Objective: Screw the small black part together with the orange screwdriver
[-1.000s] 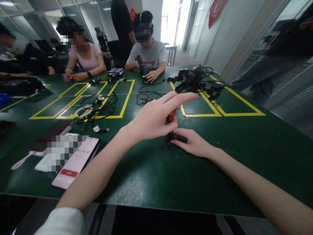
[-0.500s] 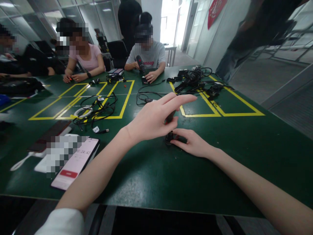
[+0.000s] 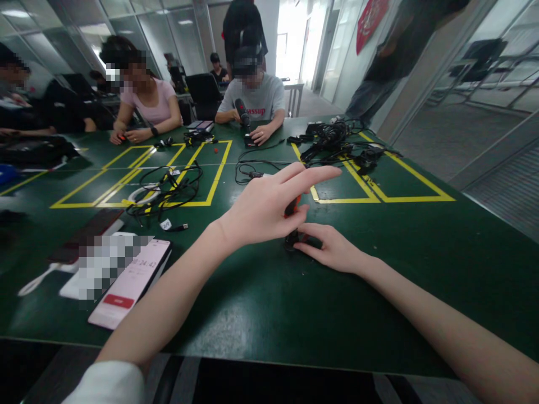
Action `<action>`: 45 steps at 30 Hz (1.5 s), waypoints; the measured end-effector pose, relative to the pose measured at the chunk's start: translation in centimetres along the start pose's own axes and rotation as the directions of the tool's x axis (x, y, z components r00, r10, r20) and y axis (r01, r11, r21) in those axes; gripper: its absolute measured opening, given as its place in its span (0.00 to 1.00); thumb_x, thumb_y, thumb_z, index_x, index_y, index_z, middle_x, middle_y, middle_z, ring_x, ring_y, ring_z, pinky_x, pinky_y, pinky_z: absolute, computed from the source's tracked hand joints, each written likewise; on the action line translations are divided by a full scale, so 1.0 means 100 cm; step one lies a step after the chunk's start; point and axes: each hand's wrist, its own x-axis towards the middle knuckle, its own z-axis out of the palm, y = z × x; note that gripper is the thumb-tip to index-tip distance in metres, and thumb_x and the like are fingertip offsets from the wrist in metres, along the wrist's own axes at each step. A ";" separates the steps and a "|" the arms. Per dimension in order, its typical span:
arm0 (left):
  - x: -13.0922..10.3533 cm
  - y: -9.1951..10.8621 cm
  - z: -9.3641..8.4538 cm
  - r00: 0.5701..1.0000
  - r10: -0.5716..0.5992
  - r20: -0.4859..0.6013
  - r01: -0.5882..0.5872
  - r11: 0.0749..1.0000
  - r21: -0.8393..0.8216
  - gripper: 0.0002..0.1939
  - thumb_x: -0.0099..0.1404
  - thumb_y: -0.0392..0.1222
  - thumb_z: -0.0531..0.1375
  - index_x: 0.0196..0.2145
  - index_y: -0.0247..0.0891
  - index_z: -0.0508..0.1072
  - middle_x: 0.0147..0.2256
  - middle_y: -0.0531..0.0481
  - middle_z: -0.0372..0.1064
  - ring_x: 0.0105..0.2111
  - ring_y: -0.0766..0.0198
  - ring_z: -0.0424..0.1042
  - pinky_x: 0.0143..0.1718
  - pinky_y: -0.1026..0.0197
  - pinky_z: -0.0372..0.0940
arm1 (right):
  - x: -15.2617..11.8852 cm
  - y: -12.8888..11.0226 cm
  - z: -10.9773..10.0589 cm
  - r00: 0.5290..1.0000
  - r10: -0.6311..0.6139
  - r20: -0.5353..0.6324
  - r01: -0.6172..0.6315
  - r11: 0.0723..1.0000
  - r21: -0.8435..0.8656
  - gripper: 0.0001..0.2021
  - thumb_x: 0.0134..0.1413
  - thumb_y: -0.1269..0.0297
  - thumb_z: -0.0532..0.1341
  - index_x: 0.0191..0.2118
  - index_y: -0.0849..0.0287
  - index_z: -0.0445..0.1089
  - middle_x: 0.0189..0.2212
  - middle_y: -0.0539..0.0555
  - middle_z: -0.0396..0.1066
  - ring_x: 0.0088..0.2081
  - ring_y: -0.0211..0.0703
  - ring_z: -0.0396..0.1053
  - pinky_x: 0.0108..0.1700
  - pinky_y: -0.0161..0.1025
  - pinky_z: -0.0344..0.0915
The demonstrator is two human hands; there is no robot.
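"Holding what in the left hand (image 3: 265, 205)?"

"Closed round a red-and-black tool (image 3: 290, 209), mostly hidden, seemingly near upright."

"And with the right hand (image 3: 332, 247)?"

"Pinching a small dark piece (image 3: 290, 241) low over the counter (image 3: 252, 303), just beneath the tool; can't tell whether touching it."

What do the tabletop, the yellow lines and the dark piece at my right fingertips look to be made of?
Tabletop: painted or coated board, perhaps; smooth, green, with glossy reflections.
Yellow lines: probably adhesive tape; flat strips with straight edges.
Dark piece at the right hand: black plastic or metal; too small and covered to tell.
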 end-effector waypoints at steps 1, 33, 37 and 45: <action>0.000 0.000 0.000 1.000 0.008 -0.007 -0.008 1.000 -0.012 0.29 0.67 0.33 0.54 0.65 0.40 0.67 0.48 0.46 0.72 0.38 0.63 0.74 0.38 0.63 0.68 | 0.000 0.000 0.000 1.000 -0.004 -0.003 0.004 1.000 -0.001 0.10 0.68 0.60 0.62 0.48 0.58 0.77 0.42 0.58 0.83 0.41 0.50 0.81 0.47 0.47 0.78; 0.000 -0.001 0.003 0.999 -0.035 -0.031 0.032 0.996 -0.079 0.26 0.69 0.31 0.53 0.63 0.40 0.69 0.48 0.45 0.75 0.38 0.64 0.75 0.39 0.63 0.69 | -0.002 0.005 0.004 1.000 -0.022 -0.019 0.022 1.000 -0.005 0.12 0.68 0.62 0.62 0.52 0.57 0.76 0.45 0.59 0.83 0.43 0.50 0.81 0.48 0.46 0.78; 0.001 0.001 0.005 0.995 -0.085 -0.043 0.075 0.977 -0.199 0.19 0.72 0.35 0.56 0.58 0.40 0.72 0.42 0.50 0.78 0.34 0.67 0.75 0.38 0.65 0.68 | -0.004 0.004 0.004 0.999 -0.028 -0.038 0.027 0.999 -0.020 0.14 0.68 0.63 0.63 0.55 0.58 0.75 0.45 0.60 0.83 0.41 0.50 0.82 0.48 0.47 0.79; 0.005 0.010 -0.010 0.955 -0.268 0.123 0.292 0.798 -0.528 0.13 0.74 0.37 0.51 0.43 0.36 0.76 0.35 0.51 0.78 0.27 0.70 0.70 0.30 0.67 0.65 | -0.007 0.000 0.002 0.998 -0.059 -0.031 0.058 0.998 -0.027 0.12 0.69 0.65 0.61 0.53 0.58 0.75 0.47 0.60 0.83 0.46 0.51 0.83 0.51 0.47 0.80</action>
